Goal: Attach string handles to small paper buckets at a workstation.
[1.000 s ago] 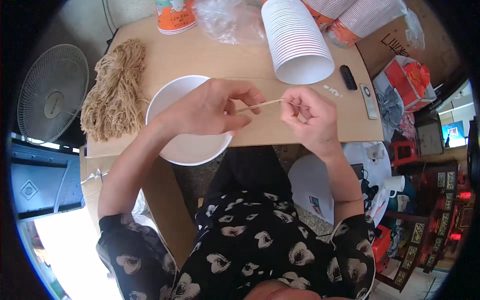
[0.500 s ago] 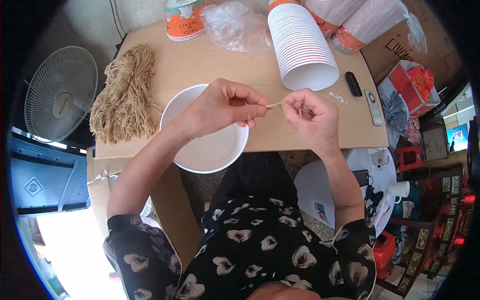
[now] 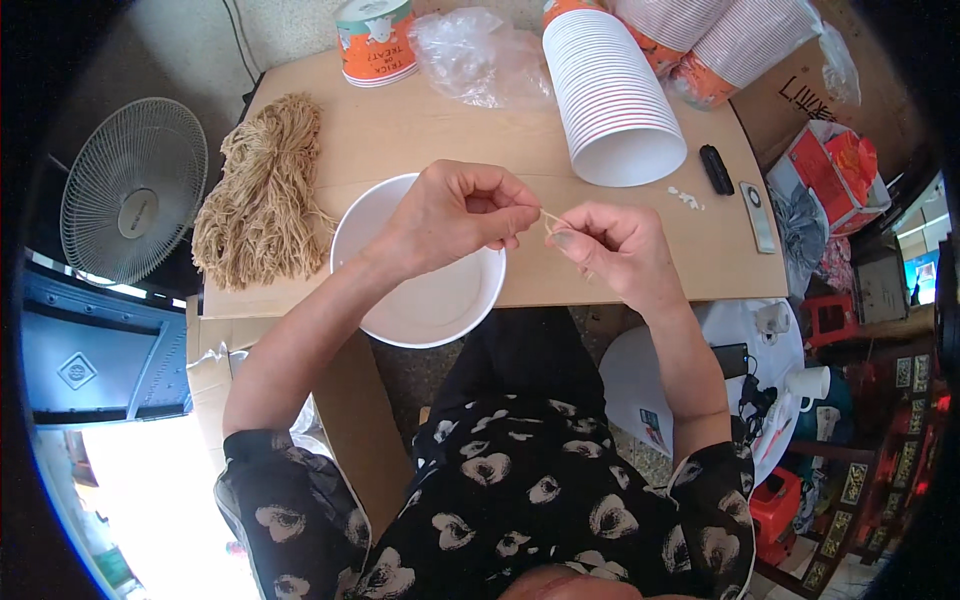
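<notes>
above the brown bench [image 3: 370,130], one thin cord [image 3: 549,221] is in work, its finish unclear, pinched in nearly closed fingers [image 3: 515,219] of left hand [image 3: 440,218] and right hand [image 3: 638,255], right of the white tub [image 3: 430,308], the tan bundle [image 3: 265,205] at left untouched.

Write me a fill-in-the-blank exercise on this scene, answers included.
A thin strand runs between the right hand and the ____ hand.
The tan bundle lies between the white bowl and the round, caged ____.
The open end of the long cup stack faces ____ the right hand, not away.
Missing words: left; fan; toward.
</notes>
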`<state>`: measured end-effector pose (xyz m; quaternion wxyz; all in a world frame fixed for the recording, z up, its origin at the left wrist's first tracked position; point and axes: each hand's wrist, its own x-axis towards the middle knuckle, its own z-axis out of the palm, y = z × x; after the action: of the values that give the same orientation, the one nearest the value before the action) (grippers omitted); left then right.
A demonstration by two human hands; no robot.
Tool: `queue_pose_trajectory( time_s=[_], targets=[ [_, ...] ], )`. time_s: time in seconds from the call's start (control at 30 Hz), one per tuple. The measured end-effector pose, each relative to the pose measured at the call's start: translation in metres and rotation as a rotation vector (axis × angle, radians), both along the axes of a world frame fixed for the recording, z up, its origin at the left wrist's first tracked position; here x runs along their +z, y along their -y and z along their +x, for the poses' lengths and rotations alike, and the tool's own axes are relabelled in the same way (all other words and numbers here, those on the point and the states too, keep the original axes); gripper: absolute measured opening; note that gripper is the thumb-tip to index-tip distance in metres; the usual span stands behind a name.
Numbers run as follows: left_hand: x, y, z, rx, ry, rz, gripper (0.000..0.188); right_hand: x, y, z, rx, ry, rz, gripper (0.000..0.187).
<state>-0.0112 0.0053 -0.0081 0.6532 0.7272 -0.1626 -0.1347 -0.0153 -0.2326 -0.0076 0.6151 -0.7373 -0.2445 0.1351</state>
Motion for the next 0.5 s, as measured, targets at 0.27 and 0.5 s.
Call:
queue_pose_trajectory(
  time_s=[0.27,0.5],
  targets=[
    [0.001,0.0,-0.001,-0.054,-0.023,0.0,0.011,-0.009,0.0,0.01,-0.029,-0.054,0.087,0.019],
    [0.009,-0.005,0.001,-0.182,-0.139,0.048,0.018,-0.038,-0.005,0.022,-0.138,0.146,0.238,0.018]
  ],
)
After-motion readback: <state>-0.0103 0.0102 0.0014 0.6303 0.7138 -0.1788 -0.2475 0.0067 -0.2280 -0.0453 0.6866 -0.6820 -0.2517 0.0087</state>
